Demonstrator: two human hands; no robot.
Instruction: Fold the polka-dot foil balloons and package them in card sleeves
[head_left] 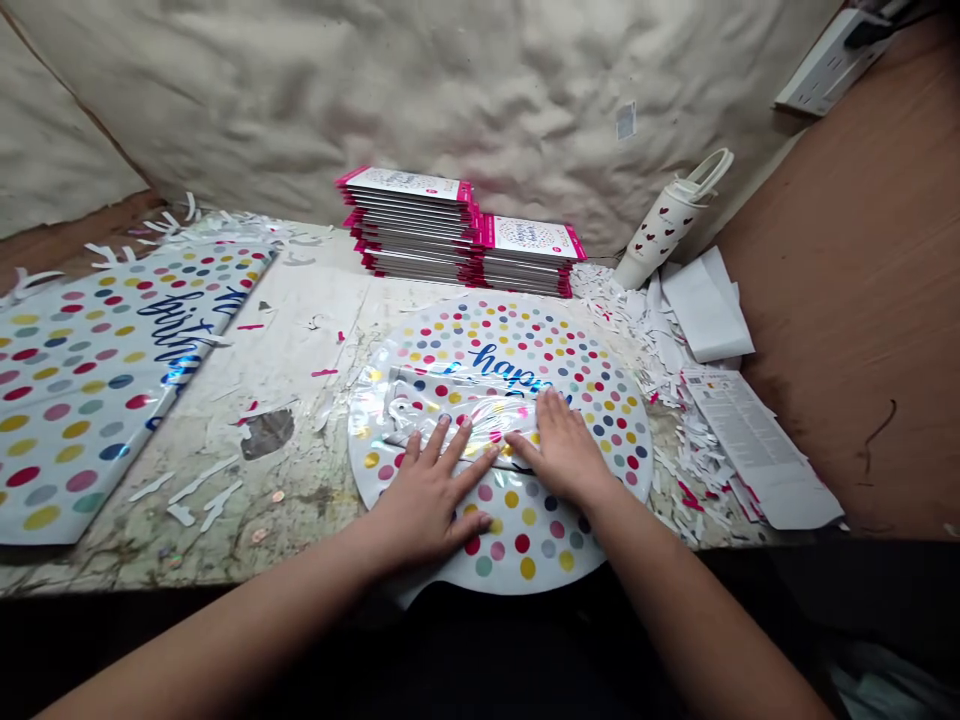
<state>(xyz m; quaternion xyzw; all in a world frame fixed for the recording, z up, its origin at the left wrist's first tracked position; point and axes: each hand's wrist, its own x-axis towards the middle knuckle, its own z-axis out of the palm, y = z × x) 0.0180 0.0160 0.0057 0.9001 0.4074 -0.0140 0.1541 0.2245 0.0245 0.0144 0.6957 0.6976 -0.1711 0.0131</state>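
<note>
A round white foil balloon (517, 540) with coloured dots and blue "happy" lettering lies flat at the table's front edge. On top of it rests a folded dotted foil balloon (465, 405), a shiny flattened strip. My left hand (427, 495) presses on the strip's lower left part with its fingers spread. My right hand (566, 445) lies flat over the strip's right end, fingers stretched out. Parts of the strip and of the lettering are hidden under both hands.
More dotted balloons (82, 390) lie at the left. Stacked pink-edged packages (416, 225) stand at the back. A tumbler with hearts (664, 225) leans at the back right, near paper shreds, a white sheet (709, 305) and a printed card (757, 445). A brown panel bounds the right side.
</note>
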